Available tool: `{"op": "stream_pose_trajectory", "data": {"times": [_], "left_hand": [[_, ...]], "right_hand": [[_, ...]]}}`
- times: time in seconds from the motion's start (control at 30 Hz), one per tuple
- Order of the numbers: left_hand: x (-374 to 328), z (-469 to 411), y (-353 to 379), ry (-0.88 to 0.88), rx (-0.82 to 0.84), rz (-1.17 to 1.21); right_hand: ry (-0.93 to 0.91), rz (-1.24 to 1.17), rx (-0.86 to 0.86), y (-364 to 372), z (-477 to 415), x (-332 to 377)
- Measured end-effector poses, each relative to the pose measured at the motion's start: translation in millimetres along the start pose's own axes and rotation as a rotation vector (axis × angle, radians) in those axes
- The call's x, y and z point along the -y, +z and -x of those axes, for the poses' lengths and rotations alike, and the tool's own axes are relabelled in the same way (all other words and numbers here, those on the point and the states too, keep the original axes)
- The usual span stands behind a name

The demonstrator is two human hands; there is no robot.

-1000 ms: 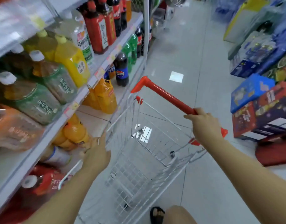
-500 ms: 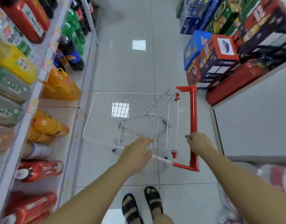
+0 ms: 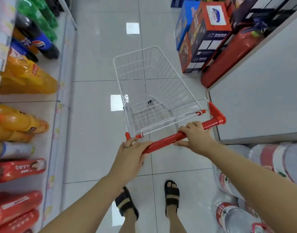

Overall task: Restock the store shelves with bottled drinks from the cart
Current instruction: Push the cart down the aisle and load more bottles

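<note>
Cart (image 3: 136, 52) empty, frame centre. Left hand (image 3: 131, 155), right hand (image 3: 195, 137): fingers curled round red handle (image 3: 166, 140). Push evenly; hold basket clear of shelf bottles (image 3: 26, 78) at left.

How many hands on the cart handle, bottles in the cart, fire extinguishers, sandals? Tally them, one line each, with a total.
Hands gripping the cart handle: 2 (left hand, right hand)
Bottles in the cart: 0
Fire extinguisher: 1
Sandals: 2
Total: 5
</note>
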State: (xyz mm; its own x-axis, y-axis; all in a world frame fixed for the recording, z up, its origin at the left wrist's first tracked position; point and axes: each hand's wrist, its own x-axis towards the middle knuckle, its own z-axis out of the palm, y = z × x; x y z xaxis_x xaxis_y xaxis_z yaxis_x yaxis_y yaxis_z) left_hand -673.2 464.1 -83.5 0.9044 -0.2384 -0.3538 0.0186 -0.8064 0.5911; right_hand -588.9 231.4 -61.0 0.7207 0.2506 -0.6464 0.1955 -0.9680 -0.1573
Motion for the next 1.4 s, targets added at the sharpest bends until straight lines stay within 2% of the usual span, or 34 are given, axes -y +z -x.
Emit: {"op": "stream_pose_trajectory", "data": {"times": [0.13, 0.3, 0.5, 0.73, 1.0, 1.13, 1.23, 1.33, 1.4], "left_hand": [[-36, -39, 10, 0.136, -0.044, -0.050], [-94, -98, 31, 0.227, -0.027, -0.088], [-158, -157, 58, 0.296, 0.054, -0.101], [-207, -187, 88, 0.347, 0.062, -0.102], [-216, -200, 91, 0.325, 0.074, -0.166], [-228, -199, 93, 0.279, 0.056, -0.263], [-232, -179, 83, 0.232, 0.007, -0.253], [-223, -137, 58, 0.144, 0.001, -0.145], [-208, -98, 36, 0.012, 0.012, -0.032]], "right_hand": [[0.077, 0.019, -0.109, -6, 4, -49], [0.157, -0.145, -0.067, -16, 5, -131], [0.171, -0.173, -0.130, -27, 15, -208], [0.245, -0.182, -0.089, -28, 26, -270], [0.225, -0.101, -0.142, -35, 20, -285], [0.360, -0.147, -0.168, -37, 28, -281], [0.422, -0.146, -0.291, -35, 38, -251], [0.280, -0.157, -0.353, -33, 53, -201], [0.140, -0.242, -0.297, -37, 62, -160]]}}
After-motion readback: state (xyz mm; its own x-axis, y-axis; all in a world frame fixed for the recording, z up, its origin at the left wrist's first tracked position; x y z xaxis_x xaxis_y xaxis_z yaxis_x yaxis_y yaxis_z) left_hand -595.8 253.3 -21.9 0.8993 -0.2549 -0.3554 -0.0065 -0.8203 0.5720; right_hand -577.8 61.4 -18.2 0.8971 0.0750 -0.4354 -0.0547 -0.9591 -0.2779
